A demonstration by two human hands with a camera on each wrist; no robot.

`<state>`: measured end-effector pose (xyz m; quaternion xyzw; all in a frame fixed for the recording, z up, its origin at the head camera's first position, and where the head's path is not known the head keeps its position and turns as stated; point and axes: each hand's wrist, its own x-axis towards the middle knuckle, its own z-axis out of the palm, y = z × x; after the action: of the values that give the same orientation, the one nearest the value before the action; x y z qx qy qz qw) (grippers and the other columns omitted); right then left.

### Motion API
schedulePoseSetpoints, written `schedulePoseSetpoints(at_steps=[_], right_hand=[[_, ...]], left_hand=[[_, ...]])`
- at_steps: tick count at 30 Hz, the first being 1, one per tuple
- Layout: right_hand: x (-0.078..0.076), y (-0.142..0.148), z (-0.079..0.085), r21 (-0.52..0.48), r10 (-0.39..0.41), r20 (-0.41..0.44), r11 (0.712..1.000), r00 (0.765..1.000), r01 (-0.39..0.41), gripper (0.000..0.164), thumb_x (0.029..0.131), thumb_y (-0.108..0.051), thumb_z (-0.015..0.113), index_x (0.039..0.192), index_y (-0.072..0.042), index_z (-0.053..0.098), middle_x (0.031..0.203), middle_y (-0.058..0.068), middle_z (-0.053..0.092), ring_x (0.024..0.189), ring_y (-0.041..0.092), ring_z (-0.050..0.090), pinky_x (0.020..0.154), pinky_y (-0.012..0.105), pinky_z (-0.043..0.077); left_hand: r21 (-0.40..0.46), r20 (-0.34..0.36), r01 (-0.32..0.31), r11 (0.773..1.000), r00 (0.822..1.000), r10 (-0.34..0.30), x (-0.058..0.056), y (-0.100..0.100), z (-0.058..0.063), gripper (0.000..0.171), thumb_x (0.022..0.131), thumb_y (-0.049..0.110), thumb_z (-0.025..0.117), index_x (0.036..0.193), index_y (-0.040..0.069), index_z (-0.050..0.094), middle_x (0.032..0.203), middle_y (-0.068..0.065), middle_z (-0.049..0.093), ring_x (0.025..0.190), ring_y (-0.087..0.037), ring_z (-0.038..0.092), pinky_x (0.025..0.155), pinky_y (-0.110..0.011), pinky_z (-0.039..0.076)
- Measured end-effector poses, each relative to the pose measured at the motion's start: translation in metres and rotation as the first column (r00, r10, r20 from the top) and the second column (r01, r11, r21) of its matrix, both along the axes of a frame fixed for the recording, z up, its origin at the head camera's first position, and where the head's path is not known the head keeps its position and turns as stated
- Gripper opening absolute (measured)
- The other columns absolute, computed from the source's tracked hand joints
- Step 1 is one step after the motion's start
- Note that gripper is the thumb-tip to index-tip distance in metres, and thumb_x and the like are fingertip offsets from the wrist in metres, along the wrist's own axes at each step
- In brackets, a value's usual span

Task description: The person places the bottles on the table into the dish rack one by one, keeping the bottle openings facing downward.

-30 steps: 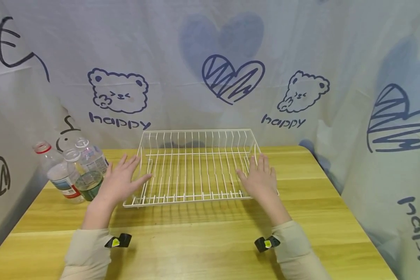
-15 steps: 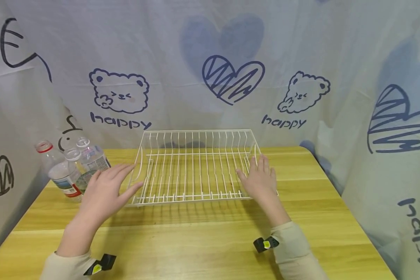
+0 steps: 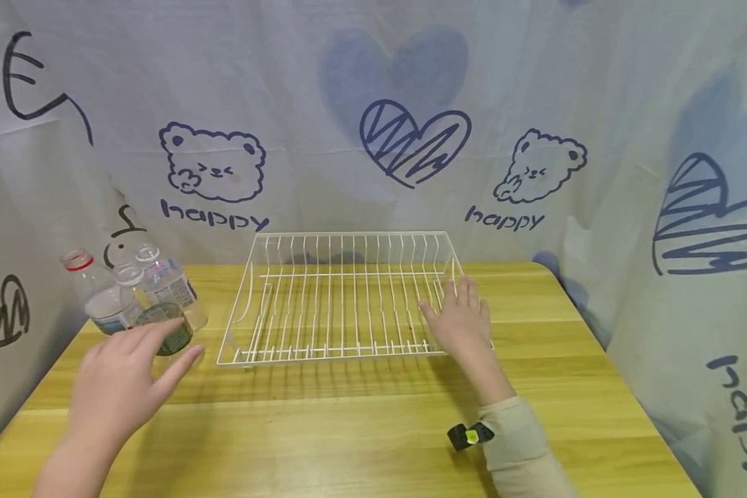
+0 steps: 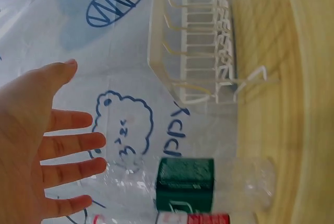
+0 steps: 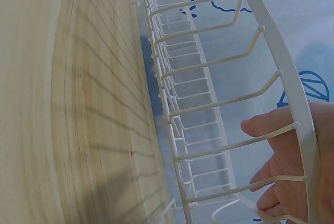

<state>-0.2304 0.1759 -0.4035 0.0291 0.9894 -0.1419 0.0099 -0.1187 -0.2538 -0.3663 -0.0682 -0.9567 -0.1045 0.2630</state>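
Note:
A white wire dish rack (image 3: 348, 355) stands on the wooden table (image 3: 361, 429). My right hand (image 3: 463, 321) lies over its right end with fingers spread and straight; in the right wrist view the fingertips (image 5: 253, 127) show behind the rack's wires. To the left of the rack, my left hand (image 3: 121, 380) is held in front of three uncapped clear plastic bottles, thumb apart from the fingers and nothing in it. The nearest is a bottle with a green label (image 4: 185, 182), partly hidden by the fingers in the head view.
Beside it stand a bottle with a red neck ring (image 3: 77, 261) and another bottle with a printed label (image 3: 173, 280). A pale curtain (image 3: 324, 187) with bear and heart drawings hangs behind the table and along both sides.
My left hand has left the rack's left end and moved left and towards me, to the bottles. The right hand stays at the rack's right end.

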Motion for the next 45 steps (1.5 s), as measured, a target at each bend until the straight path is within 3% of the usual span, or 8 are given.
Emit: schedulePoseSetpoints(at_steps=[7, 11, 14, 21, 32, 38, 45], right_hand=[[0.001, 0.0, 0.001, -0.012, 0.005, -0.004, 1.0, 1.0, -0.005, 0.082, 0.1, -0.058, 0.03, 0.155, -0.001, 0.011, 0.161, 0.022, -0.008, 0.151, 0.037, -0.008, 0.12, 0.058, 0.002], [-0.001, 0.001, 0.001, -0.021, 0.012, -0.015, 1.0, 1.0, -0.013, 0.082, 0.1, -0.058, 0.031, 0.155, -0.002, 0.011, 0.162, 0.021, -0.008, 0.151, 0.037, -0.008, 0.12, 0.058, 0.003], [-0.002, 0.0, 0.002, -0.033, 0.022, -0.021, 0.999, 1.0, -0.022, 0.081, 0.1, -0.058, 0.031, 0.155, -0.002, 0.012, 0.162, 0.021, -0.008, 0.151, 0.037, -0.008, 0.12, 0.059, 0.003], [-0.003, 0.0, 0.004, -0.031, 0.039, -0.001, 0.999, 0.999, -0.039, 0.081, 0.1, -0.058, 0.032, 0.155, -0.002, 0.012, 0.161, 0.022, -0.008, 0.151, 0.038, -0.008, 0.119, 0.059, 0.003], [-0.001, 0.008, 0.009, -0.028, 0.073, -0.003, 0.997, 0.997, -0.073, 0.079, 0.1, -0.058, 0.033, 0.155, -0.004, 0.016, 0.161, 0.025, -0.003, 0.15, 0.042, -0.003, 0.119, 0.06, 0.009], [-0.002, 0.015, 0.01, -0.02, 0.096, -0.039, 0.995, 0.995, -0.096, 0.08, 0.098, -0.062, 0.032, 0.154, -0.004, 0.022, 0.16, 0.026, 0.009, 0.149, 0.044, 0.007, 0.118, 0.058, 0.014], [0.0, 0.018, 0.007, -0.054, 0.091, -0.051, 0.994, 0.994, -0.094, 0.08, 0.099, -0.06, 0.032, 0.153, -0.002, 0.021, 0.161, 0.024, 0.008, 0.15, 0.042, 0.005, 0.119, 0.056, 0.013]], left_hand=[[-0.032, 0.035, -0.116, 0.993, 0.993, 0.117, 0.011, -0.023, -0.017, 0.063, 0.08, 0.061, 0.067, 0.118, 0.012, 0.064, 0.111, -0.02, 0.067, 0.1, -0.043, 0.052, 0.085, -0.061, 0.034], [-0.042, 0.064, -0.159, 0.986, 0.985, 0.162, 0.011, -0.038, -0.03, 0.065, 0.079, 0.063, 0.066, 0.116, 0.01, 0.063, 0.11, -0.022, 0.065, 0.098, -0.044, 0.05, 0.083, -0.06, 0.031], [-0.04, 0.124, -0.192, 0.98, 0.973, 0.196, 0.007, -0.05, -0.041, 0.068, 0.081, 0.064, 0.063, 0.12, 0.009, 0.061, 0.113, -0.025, 0.062, 0.1, -0.047, 0.047, 0.082, -0.062, 0.03], [-0.03, 0.301, -0.242, 0.97, 0.923, 0.239, -0.005, -0.07, -0.064, 0.081, 0.085, 0.072, 0.051, 0.133, 0.007, 0.05, 0.126, -0.031, 0.05, 0.11, -0.054, 0.038, 0.082, -0.066, 0.026], [0.012, 0.372, -0.276, 0.961, 0.893, 0.252, -0.026, -0.068, -0.083, 0.096, 0.081, 0.078, 0.05, 0.134, -0.001, 0.044, 0.13, -0.035, 0.043, 0.109, -0.057, 0.036, 0.079, -0.066, 0.029], [0.032, 0.43, -0.29, 0.956, 0.868, 0.249, -0.035, -0.067, -0.09, 0.104, 0.08, 0.08, 0.049, 0.14, -0.004, 0.038, 0.135, -0.038, 0.038, 0.111, -0.059, 0.034, 0.08, -0.068, 0.029], [0.069, 0.484, -0.324, 0.944, 0.838, 0.252, -0.048, -0.06, -0.092, 0.113, 0.078, 0.083, 0.049, 0.14, -0.01, 0.035, 0.139, -0.04, 0.032, 0.114, -0.062, 0.033, 0.081, -0.072, 0.03]])
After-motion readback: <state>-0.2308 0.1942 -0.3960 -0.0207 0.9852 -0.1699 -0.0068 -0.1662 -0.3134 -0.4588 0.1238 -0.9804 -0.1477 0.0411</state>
